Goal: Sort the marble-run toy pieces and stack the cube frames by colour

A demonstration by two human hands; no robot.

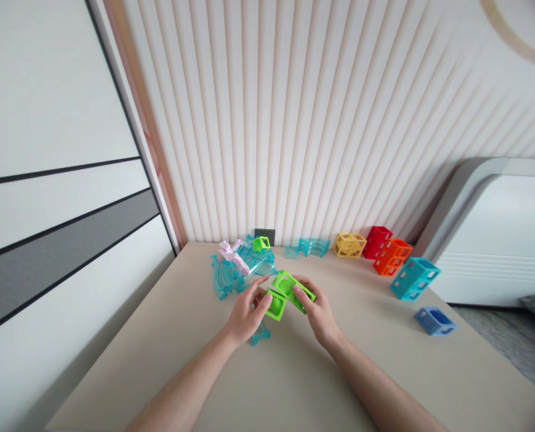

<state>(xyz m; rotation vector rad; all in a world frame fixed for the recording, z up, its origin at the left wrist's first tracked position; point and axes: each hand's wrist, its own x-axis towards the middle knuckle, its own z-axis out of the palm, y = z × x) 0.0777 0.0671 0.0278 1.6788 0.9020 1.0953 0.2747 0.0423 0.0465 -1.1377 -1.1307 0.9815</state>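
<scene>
Above the middle of the table, my left hand [246,313] grips a small green block [276,305] between thumb and fingers. My right hand [318,309] is closed round a longer green block [289,284], which has round hollows in its face. The two blocks are close together at their near corners; whether they touch, I cannot tell. A clear teal track piece [261,334] lies on the table just below my left hand, partly hidden by it.
Beyond my hands are a pile of teal track pieces [225,277], pale purple pieces [234,258] and a green cube [261,243]. Yellow [349,245], red [376,242], orange [391,258], teal [414,279] and blue blocks [435,321] line the right side. A ribbed wall [267,120] stands behind the table.
</scene>
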